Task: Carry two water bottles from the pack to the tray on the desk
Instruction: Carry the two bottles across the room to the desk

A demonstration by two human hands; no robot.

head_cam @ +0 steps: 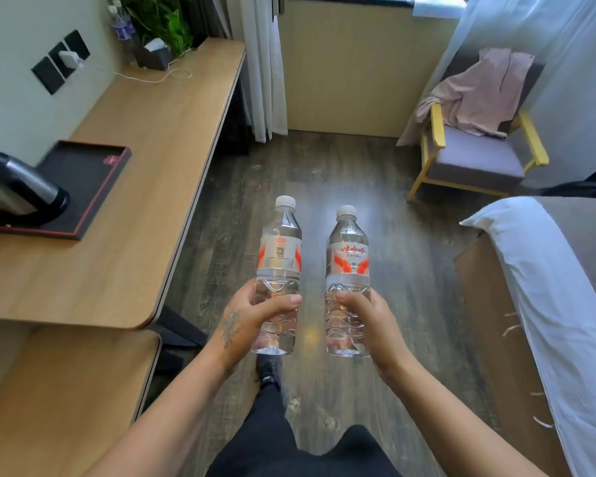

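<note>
Head view shows two bare arms reaching out over the dark wood floor (324, 173). Left hand (252, 321) is wrapped tight around the bottom half of the left water bottle (278, 270), thumb across the front. Right hand (369, 321) grips the right water bottle (347, 280) the same way. Both bottles stand up straight, side by side but not touching, with white caps on top and red and white labels. Off to the left of the left hand is the wooden desk (135, 218). On it, farther away, sits the black tray (93, 187) with a kettle (21, 191) on its near end. Past the right hand, far back, is a yellow armchair (475, 156) with pink clothes on it.
</note>
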